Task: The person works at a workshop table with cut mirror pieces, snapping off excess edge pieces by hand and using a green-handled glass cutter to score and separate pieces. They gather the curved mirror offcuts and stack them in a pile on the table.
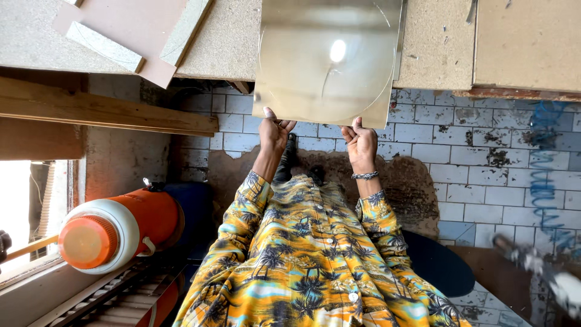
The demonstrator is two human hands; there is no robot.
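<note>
I have both hands on the near edge of a shiny metal sheet [327, 60], which lies at twelve o'clock from my chest, on a chipboard workbench [230, 42]. The sheet's near edge hangs out past the bench edge, and a curved line is scribed across its face. A bright spot of light reflects near its middle.

My left hand [275, 130] pinches the sheet's near corner at about eleven o'clock, fingers curled under and the thumb reaching up to the edge. My right hand [360, 142], with a beaded bracelet [365, 175] on the wrist, grips the same edge at about one o'clock, close to the other corner. The fingers of both hands are closed on the metal and none are spread. How far they wrap underneath I cannot tell.

My sleeves and shirt front [308, 260] are yellow with a palm-tree print and fill the six o'clock part of the view.

At about eight o'clock an orange jug with a white collar [121, 227] lies tilted, well apart from my hands. On the bench at ten o'clock sit a pinkish board [130, 24] and pale offcuts [106, 45]. Below the bench edge is a floor of pale tiles [460, 151] with a dark stain. At three o'clock there is a blue coiled hose [544, 163], and something blurred sits at four o'clock.
</note>
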